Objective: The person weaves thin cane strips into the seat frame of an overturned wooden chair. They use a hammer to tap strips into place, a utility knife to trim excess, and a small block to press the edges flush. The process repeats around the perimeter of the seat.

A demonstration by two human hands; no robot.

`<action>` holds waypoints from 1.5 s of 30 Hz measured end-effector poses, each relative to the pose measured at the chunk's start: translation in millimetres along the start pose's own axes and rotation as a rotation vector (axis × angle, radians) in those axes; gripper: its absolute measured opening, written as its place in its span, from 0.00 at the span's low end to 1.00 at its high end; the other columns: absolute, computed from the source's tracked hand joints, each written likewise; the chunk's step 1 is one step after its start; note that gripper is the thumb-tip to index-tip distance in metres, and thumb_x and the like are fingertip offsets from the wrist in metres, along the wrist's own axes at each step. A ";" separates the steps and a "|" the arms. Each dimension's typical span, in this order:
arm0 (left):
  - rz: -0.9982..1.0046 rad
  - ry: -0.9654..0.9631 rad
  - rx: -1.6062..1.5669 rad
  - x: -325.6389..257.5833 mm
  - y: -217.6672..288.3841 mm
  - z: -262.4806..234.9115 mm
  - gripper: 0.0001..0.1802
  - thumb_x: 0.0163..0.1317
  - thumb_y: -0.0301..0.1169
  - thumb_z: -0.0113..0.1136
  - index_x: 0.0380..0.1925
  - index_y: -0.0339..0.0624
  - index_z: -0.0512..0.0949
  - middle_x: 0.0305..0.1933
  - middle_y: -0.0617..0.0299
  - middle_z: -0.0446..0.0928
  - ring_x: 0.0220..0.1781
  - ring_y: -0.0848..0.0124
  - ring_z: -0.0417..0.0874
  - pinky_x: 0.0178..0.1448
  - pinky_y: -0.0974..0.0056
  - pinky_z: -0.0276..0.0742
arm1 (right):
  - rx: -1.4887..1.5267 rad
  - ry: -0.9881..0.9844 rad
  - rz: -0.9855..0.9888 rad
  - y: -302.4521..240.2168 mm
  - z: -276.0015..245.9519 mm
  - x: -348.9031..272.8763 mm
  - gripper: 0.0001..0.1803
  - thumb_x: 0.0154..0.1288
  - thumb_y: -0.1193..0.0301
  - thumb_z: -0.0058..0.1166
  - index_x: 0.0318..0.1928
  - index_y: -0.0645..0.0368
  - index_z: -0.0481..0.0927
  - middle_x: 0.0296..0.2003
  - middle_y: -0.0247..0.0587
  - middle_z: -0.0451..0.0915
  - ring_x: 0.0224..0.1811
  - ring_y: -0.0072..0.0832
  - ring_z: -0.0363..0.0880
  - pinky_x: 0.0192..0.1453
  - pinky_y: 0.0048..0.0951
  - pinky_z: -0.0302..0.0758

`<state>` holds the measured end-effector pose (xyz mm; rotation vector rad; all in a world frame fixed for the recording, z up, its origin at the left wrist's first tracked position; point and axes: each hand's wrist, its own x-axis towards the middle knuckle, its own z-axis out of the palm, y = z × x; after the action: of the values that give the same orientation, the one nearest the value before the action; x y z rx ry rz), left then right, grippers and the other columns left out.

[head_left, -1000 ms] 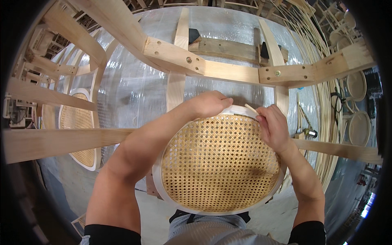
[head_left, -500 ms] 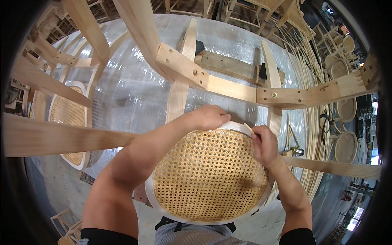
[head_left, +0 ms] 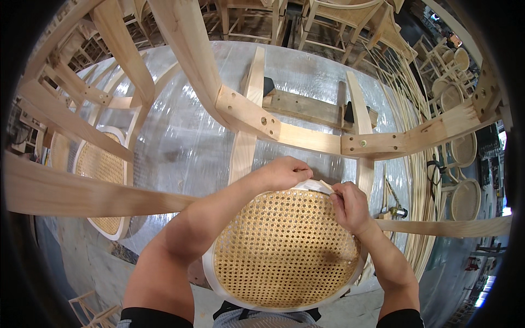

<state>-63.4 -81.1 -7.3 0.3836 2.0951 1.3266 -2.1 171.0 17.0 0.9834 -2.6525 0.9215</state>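
An oval panel of woven cane point(head_left: 284, 251) in a pale rim point(head_left: 208, 268) lies just in front of my body. At its far edge, my left hand point(head_left: 289, 171) has its fingers closed against the rim; what they pinch, if anything, is hidden. To the right along the same edge, my right hand point(head_left: 351, 208) pinches a thin pale strip point(head_left: 325, 185), whose end pokes out past the fingertips toward the left hand. The strip lies close over the rim.
A curved wooden chair frame point(head_left: 310, 138) stands beyond the panel on a plastic-wrapped table point(head_left: 186, 126). Another cane oval point(head_left: 101, 164) is at the left. Long thin rods point(head_left: 418, 218) and a tool with a metal end point(head_left: 398, 212) lie at right. Chairs point(head_left: 342, 16) crowd the background.
My right hand has shifted slightly left along the rim with the strip, closer to my left hand. The whole view has shifted, so the scene sits a little lower.
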 end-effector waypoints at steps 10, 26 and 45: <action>0.205 0.239 0.016 -7.3 4.3 4.6 0.13 0.72 0.35 0.59 0.49 0.43 0.88 0.47 0.54 0.87 0.49 0.61 0.87 0.57 0.58 0.80 | 0.021 0.049 0.021 1.9 0.7 -4.5 0.11 0.64 0.80 0.61 0.45 0.62 0.75 0.34 0.48 0.78 0.32 0.47 0.79 0.36 0.42 0.76; 0.252 0.665 -0.858 -20.2 58.2 129.0 0.08 0.73 0.23 0.59 0.50 0.38 0.78 0.49 0.59 0.85 0.42 0.74 0.83 0.48 0.67 0.80 | 0.105 0.256 -0.083 1.5 -10.8 -8.1 0.07 0.66 0.80 0.58 0.43 0.61 0.78 0.35 0.47 0.78 0.33 0.46 0.78 0.36 0.41 0.75; 0.324 0.757 -0.948 0.9 81.3 148.4 0.13 0.80 0.32 0.51 0.54 0.35 0.75 0.53 0.51 0.83 0.53 0.62 0.87 0.63 0.56 0.83 | -0.057 0.289 0.843 62.3 -132.6 -247.4 0.18 0.65 0.68 0.63 0.53 0.63 0.80 0.45 0.53 0.84 0.46 0.50 0.84 0.53 0.45 0.80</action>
<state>24.1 61.1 19.8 -0.2510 1.6377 2.7651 141.1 420.0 4.9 -0.3297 -2.7857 0.9967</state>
